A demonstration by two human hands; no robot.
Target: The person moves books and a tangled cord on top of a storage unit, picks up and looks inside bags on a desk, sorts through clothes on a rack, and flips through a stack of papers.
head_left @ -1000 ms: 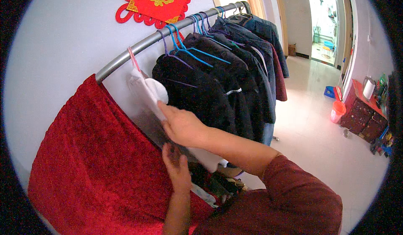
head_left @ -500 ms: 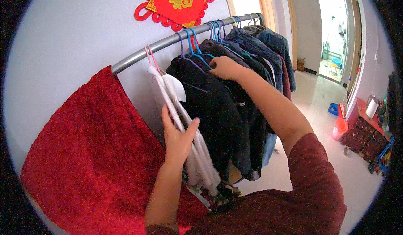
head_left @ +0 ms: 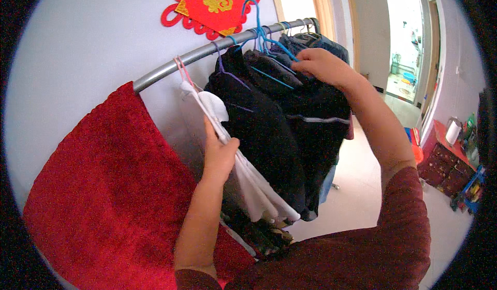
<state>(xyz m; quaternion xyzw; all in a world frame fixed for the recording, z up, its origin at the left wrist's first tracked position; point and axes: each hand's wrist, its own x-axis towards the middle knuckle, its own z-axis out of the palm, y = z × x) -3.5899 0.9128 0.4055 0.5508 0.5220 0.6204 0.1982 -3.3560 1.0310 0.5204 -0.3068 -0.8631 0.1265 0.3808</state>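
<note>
My right hand (head_left: 323, 66) grips one arm of a blue clothes hanger (head_left: 258, 18), whose hook stands free above the grey metal rail (head_left: 194, 54). From this hanger hangs a black garment with a pale stripe (head_left: 323, 101). White clothing (head_left: 199, 99) hangs from a pink hanger (head_left: 179, 67) at the near end of the row; my left hand (head_left: 221, 158) is closed round its edge, thumb on the right side. Between my hands a black jacket (head_left: 259, 116) hangs on a purple hanger (head_left: 220, 57).
A dark red velvet cloth (head_left: 108, 186) drapes over the rail's near end. Several dark clothes (head_left: 329, 46) crowd its far end. On the wall hangs a red knotted ornament (head_left: 215, 2). A dark red cabinet (head_left: 448, 168) stands right, across the pale floor (head_left: 357, 181).
My right hand has moved right and slightly up, lifting the blue hanger's hook above the rail with its black garment. My left hand has closed on the white clothing.
</note>
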